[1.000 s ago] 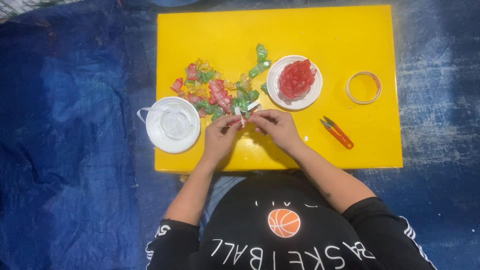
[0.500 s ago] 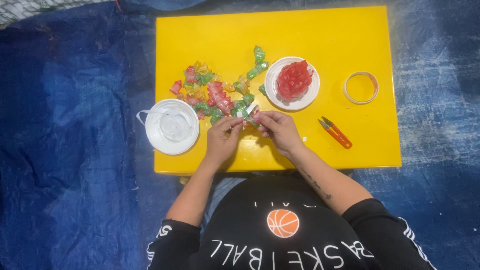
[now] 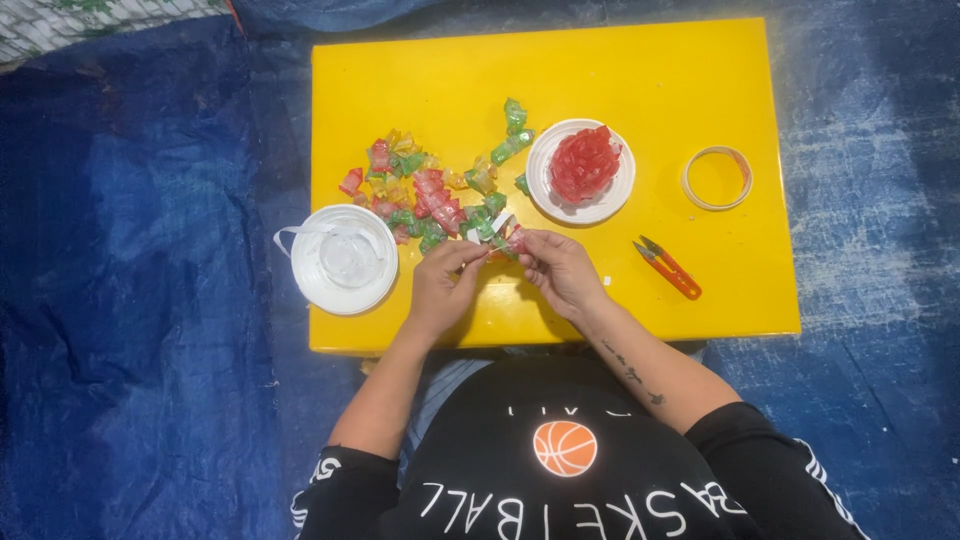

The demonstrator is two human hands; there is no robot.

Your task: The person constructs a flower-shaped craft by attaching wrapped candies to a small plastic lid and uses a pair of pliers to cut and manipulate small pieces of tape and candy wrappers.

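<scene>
Hands barely shifted since earlier, both still pinching one wrapped candy (image 3: pixel 503 243) at the near edge of the yellow table (image 3: pixel 620 70). Left hand (image 3: pixel 443 285) and right hand (image 3: pixel 560 272) grip its ends; the red-green wrapper is mostly hidden by fingers. One candy pile (image 3: pixel 430 190), uncountable. Two white dishes, one tape ring (image 3: pixel 716 178), one pair of snips (image 3: pixel 670 267).

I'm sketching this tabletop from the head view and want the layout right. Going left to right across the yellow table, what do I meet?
White bowl → pile of red and green wrapped candies → white plate of red pieces → red snips → roll of tape.
</scene>
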